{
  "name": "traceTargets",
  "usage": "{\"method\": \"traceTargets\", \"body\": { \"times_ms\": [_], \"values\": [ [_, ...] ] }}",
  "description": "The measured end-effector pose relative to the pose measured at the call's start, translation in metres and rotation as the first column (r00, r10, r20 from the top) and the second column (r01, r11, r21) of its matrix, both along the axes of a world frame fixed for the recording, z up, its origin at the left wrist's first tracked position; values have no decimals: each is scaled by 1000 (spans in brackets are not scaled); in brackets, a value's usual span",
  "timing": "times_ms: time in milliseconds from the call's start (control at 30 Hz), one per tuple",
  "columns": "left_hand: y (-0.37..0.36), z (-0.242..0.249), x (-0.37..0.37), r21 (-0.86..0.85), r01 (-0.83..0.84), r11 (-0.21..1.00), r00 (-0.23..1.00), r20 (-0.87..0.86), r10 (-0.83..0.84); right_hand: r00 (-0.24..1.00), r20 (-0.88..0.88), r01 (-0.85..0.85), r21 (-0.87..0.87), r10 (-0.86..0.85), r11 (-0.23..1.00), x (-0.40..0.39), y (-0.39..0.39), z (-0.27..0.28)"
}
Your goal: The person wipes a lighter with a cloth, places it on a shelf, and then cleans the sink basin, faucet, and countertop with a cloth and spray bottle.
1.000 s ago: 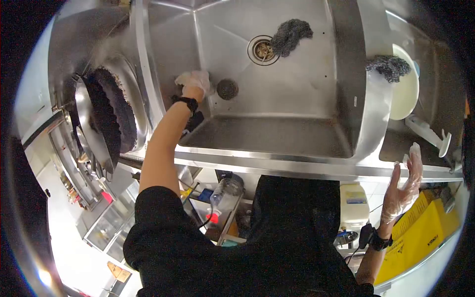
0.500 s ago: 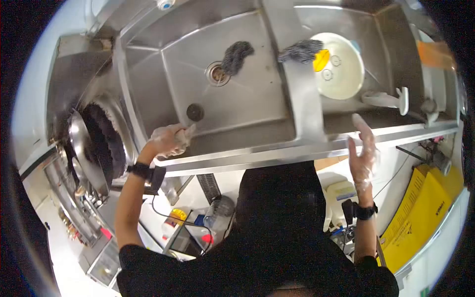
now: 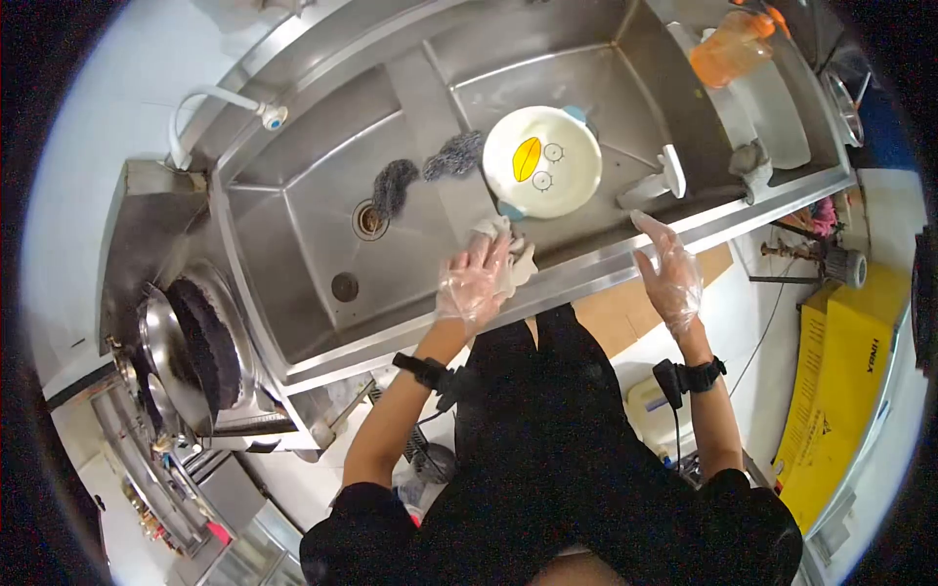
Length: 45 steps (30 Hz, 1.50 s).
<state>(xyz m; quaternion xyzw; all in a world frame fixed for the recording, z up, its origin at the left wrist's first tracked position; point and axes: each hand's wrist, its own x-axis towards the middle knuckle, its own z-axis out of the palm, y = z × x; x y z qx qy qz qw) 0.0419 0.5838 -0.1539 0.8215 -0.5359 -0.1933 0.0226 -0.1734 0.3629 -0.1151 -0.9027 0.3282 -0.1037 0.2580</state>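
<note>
My left hand (image 3: 471, 283), in a clear plastic glove, presses a pale cloth (image 3: 520, 269) against the front of the steel sink, by the divider between its two basins. The fingers lie along the cloth, which sticks out past them on the right. Also gloved, my right hand (image 3: 672, 278) is empty, thumb and fingers apart, over the sink's front rim (image 3: 728, 227). A white brush (image 3: 653, 186) lies just beyond its fingertips. Beyond the cloth stands a cream tub (image 3: 576, 195) with a yellow beak and two drawn eyes on it.
Two grey scouring pads lie here: one (image 3: 394, 188) by the drain (image 3: 369, 220), another (image 3: 454, 156) over the divider. A dark round disc (image 3: 345, 286) is in the left basin. An orange spray bottle (image 3: 731, 54) stands at back right, a faucet (image 3: 220, 93) at back left.
My left hand has moved right along the sink's front with the cloth, from the left corner to the divider. The view has shifted and turned; my right hand stays open near the rim.
</note>
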Motion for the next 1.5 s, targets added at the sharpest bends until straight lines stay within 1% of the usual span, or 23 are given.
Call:
{"method": "traceTargets", "body": {
  "times_ms": [67, 133, 233, 267, 333, 533, 700, 767, 833, 867, 933, 1000, 1033, 1067, 1100, 1167, 1200, 1267, 1300, 1367, 1400, 1433, 1500],
  "values": [
    [-5, 3, -5, 184, -47, 982, 999, 16, 45, 1000, 29, 11, 11, -11, 1000, -13, -11, -5],
    [7, -6, -3, 88, -4, 996, 983, 183, -12, 999, 43, 13, -2, -13, 1000, -33, -24, -14],
    [4, 18, -9, 27, -20, 999, 990, 139, 16, 970, -46, 232, -85, -237, 969, -49, -60, -20],
    [2, 25, -12, 21, -60, 998, 994, 94, 58, 968, 118, 242, -219, -221, 945, -52, -81, -25],
    [5, 24, -14, -34, -55, 998, 993, 102, 58, 907, 165, 421, -325, -388, 847, -58, -123, -31],
    [-8, 45, -25, -126, -173, 977, 969, 154, 191, 757, -96, 594, -312, -646, 742, -62, -229, -32],
    [-29, 72, -33, -210, -310, 927, 951, -49, 306, 702, -321, 551, -322, -636, 770, -74, -279, -90],
    [-36, 73, -33, -253, -300, 920, 954, -56, 295, 765, -205, 532, -335, -611, 778, -77, -271, -93],
    [-54, 80, -38, -269, -368, 890, 913, -288, 290, 818, -18, 559, -213, -575, 802, -71, -260, -78],
    [-64, 79, -41, -273, -364, 890, 914, -288, 286, 838, 124, 545, -147, -531, 826, -65, -251, -65],
    [-86, 76, -46, -264, -448, 854, 815, -513, 269, 828, 274, 508, 3, -489, 862, -49, -232, -51],
    [-115, 72, -56, -199, -491, 848, 723, -636, 269, 883, 349, 370, -106, -314, 923, -28, -197, -24],
    [-130, 64, -62, -215, -545, 810, 597, -778, 196, 898, 406, 262, -183, -170, 947, -20, -185, -22],
    [-141, 60, -69, -217, -599, 771, 453, -886, 103, 942, 296, 173, -33, -155, 984, -7, -161, 8],
    [-152, 67, -77, -227, -595, 771, 458, -884, 94, 950, 305, 78, -9, -72, 997, 3, -142, 15],
    [-171, 87, -91, -5, -751, 660, 63, -996, 65, 949, 313, -92, 127, 48, 988, 21, -102, 31],
    [-177, 71, -90, 68, -769, 636, -48, -998, 49, 942, 310, -175, 138, 125, 975, 30, -86, 41],
    [-179, 40, -83, 31, -852, 522, -144, -973, -178, 919, 282, -326, 153, 275, 933, 39, -75, 57],
    [-176, 32, -78, 93, -907, 410, -177, -969, -172, 903, 255, -393, 163, 346, 905, 41, -76, 65],
    [-156, 16, -59, 222, -868, 445, -324, -931, -169, 917, 156, -393, 185, 368, 901, 43, -102, 91],
    [-150, 30, -60, 226, -908, 352, -307, -932, -192, 931, 157, -354, 159, 331, 922, 41, -125, 90],
    [-134, 33, -58, -15, -918, 396, 17, -1000, 1, 947, 210, -254, 16, 245, 967, 45, -156, 90],
    [-90, 37, -53, -359, -759, 543, 554, -794, 250, 941, 333, 26, -225, 52, 974, 54, -218, 90]
  ]
}}
